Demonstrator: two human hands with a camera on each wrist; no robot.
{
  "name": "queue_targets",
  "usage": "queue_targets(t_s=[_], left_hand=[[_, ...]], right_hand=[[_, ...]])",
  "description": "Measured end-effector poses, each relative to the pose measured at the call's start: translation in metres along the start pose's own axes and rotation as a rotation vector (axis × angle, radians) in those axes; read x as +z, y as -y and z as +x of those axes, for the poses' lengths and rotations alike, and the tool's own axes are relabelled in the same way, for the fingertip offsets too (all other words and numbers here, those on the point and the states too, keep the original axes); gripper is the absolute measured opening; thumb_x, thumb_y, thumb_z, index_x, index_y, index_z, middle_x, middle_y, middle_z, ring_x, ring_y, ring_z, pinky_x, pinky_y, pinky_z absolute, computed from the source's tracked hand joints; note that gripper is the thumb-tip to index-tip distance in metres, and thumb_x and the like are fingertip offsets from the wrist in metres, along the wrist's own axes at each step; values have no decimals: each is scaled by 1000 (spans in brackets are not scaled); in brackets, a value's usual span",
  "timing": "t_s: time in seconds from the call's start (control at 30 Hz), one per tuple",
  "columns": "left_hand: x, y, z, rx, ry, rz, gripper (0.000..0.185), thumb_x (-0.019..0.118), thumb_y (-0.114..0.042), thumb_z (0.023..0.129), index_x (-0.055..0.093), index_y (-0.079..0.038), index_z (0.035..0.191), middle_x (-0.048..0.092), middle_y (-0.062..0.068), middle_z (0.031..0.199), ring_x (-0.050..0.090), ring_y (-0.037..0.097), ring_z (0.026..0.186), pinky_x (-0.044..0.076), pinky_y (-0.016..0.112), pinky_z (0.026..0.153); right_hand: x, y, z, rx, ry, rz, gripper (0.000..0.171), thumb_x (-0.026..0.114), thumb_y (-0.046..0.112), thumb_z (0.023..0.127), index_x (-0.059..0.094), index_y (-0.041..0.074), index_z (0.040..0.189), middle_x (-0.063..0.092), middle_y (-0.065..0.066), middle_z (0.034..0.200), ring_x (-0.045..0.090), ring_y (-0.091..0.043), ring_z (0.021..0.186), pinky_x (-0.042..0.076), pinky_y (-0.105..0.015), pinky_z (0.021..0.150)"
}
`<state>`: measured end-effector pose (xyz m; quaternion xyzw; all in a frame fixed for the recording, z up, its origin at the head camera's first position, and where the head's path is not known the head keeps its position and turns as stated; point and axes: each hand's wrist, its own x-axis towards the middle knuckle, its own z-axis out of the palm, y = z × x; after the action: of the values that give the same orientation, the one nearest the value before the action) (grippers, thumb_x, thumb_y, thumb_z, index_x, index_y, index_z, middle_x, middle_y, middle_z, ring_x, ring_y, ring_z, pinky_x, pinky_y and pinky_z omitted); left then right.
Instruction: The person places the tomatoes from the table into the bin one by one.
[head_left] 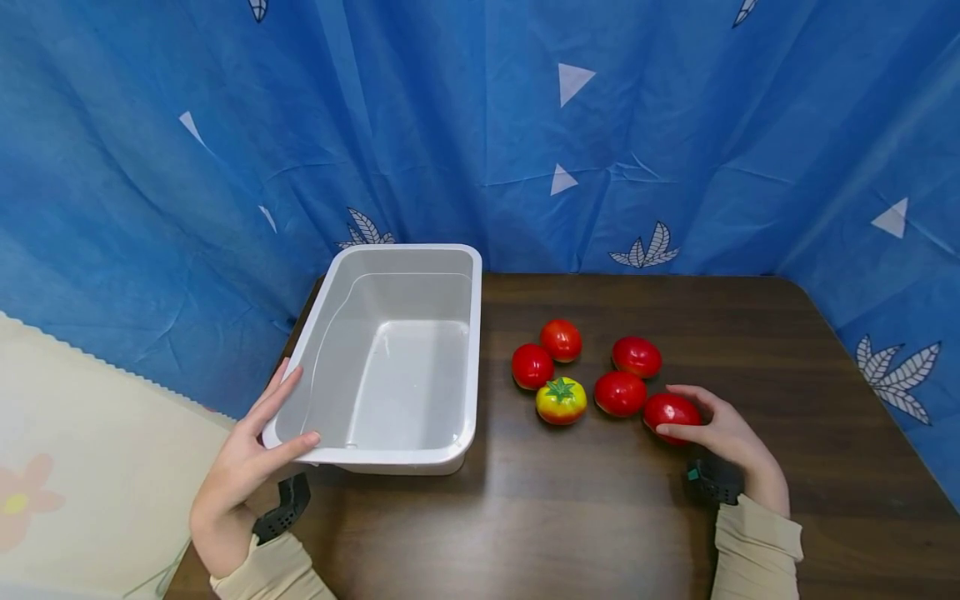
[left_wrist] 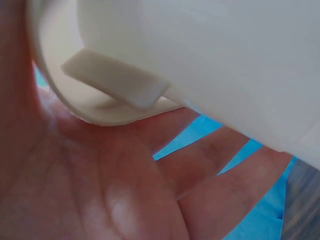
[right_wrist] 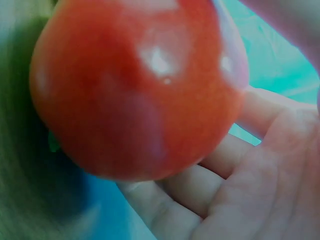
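An empty white plastic tub (head_left: 472, 350) stands on the left of a dark wooden table (head_left: 600, 517). My left hand (head_left: 258, 442) holds its near left corner, thumb on the rim and fingers under the lip; the left wrist view shows the tub's rim (left_wrist: 115, 80) over my palm. My right hand (head_left: 712, 429) grips a red tomato (head_left: 670, 412) at the right end of a cluster; it fills the right wrist view as tomato (right_wrist: 135, 85). Beside it lie a red tomato (head_left: 619, 392), a yellow-red tomato with green stem (head_left: 561, 400), and several more red ones.
A blue patterned curtain (head_left: 525, 125) hangs close behind the table and around its sides. The table's right edge runs near the curtain. A cream cloth (head_left: 67, 467) lies off the table to the left.
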<state>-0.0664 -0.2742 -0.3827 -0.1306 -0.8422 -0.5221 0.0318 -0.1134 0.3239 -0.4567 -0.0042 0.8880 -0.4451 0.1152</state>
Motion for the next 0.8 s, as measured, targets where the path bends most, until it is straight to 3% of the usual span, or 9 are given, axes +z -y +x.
queue_targets(t_s=[0.8], left_hand=[[0,-2,1,8,-8,3,85,70,10,76,31,-12,148,10,-1,157,10,12,141,28,9,93]], right_hand=[[-7,33,-9,-90,-28,22,66,71,28,84,41,6,138,45,-21,131,44,-35,110,49,-35,74]])
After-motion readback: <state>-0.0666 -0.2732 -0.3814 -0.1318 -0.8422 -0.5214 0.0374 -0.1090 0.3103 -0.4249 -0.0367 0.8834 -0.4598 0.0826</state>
